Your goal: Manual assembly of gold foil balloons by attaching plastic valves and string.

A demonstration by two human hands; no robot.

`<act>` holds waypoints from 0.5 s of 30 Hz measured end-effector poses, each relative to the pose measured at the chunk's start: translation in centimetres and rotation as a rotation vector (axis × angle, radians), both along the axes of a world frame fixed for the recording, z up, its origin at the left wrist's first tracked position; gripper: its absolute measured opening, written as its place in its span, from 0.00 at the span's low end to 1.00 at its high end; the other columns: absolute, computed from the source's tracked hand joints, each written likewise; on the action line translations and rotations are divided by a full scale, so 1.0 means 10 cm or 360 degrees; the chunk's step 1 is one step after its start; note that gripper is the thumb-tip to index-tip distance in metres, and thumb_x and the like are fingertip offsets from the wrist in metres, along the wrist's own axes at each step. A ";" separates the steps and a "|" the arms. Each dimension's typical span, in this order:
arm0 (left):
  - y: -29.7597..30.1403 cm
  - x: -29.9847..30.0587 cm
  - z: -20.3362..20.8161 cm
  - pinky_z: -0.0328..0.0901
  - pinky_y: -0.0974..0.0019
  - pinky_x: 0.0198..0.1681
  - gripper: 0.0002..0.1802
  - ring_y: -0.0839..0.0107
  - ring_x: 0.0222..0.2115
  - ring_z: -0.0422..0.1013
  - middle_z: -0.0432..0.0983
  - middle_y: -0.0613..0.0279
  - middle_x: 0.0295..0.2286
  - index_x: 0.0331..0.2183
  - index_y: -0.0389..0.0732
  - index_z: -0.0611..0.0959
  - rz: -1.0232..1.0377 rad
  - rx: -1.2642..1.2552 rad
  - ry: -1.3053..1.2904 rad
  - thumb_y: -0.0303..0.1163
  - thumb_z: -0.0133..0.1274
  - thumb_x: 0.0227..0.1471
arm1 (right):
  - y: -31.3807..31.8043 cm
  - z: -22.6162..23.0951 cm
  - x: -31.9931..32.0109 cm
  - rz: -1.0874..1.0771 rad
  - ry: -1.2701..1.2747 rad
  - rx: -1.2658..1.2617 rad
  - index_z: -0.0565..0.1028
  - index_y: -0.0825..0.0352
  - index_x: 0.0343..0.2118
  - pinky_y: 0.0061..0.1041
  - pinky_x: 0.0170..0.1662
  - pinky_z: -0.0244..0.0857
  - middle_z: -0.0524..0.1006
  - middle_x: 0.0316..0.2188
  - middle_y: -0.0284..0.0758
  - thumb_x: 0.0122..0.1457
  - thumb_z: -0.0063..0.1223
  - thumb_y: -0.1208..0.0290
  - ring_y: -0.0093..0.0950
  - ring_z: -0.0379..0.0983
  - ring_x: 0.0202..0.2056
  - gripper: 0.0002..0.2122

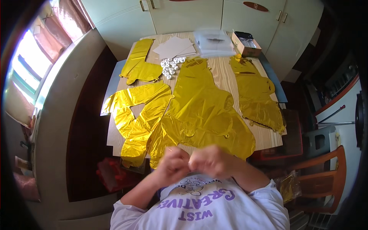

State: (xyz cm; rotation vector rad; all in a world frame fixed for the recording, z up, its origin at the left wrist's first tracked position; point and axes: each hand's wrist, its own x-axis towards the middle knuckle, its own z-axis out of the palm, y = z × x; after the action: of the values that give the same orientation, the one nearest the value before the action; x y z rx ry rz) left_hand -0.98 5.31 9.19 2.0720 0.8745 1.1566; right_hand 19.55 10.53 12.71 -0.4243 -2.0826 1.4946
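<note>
Glossy crinkled foil balloons (199,96), wood-grained tabletop (223,76), matt paper (174,46)

- I see a white T-shirt (247,211) with loose sleeves (129,205).
- Purple lettering (196,200) and a dark line drawing (191,188) mark its front.
- Left hand (171,166) and right hand (211,161): bare.

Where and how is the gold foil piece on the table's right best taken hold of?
Probably pinch the gold foil piece by its near edge, coming from the near side: it lies flat, apart from the other foil, with that edge closest.
</note>
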 end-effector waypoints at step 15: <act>0.01 -0.04 0.10 0.61 0.69 0.36 0.05 0.70 0.30 0.67 0.72 0.62 0.29 0.32 0.38 0.83 0.0430 -0.0482 -0.0394 0.22 0.55 0.51 | 0.03 -0.21 -0.04 0.0073 -0.0129 0.0196 0.71 0.67 0.27 0.27 0.28 0.63 0.69 0.19 0.39 0.63 0.48 0.67 0.32 0.70 0.22 0.10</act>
State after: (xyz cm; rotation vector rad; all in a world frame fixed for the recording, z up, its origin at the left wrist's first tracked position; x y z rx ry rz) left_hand -1.33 5.41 10.22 1.5651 1.1514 1.2961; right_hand 19.18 10.87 10.61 -0.3983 -2.2481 1.3863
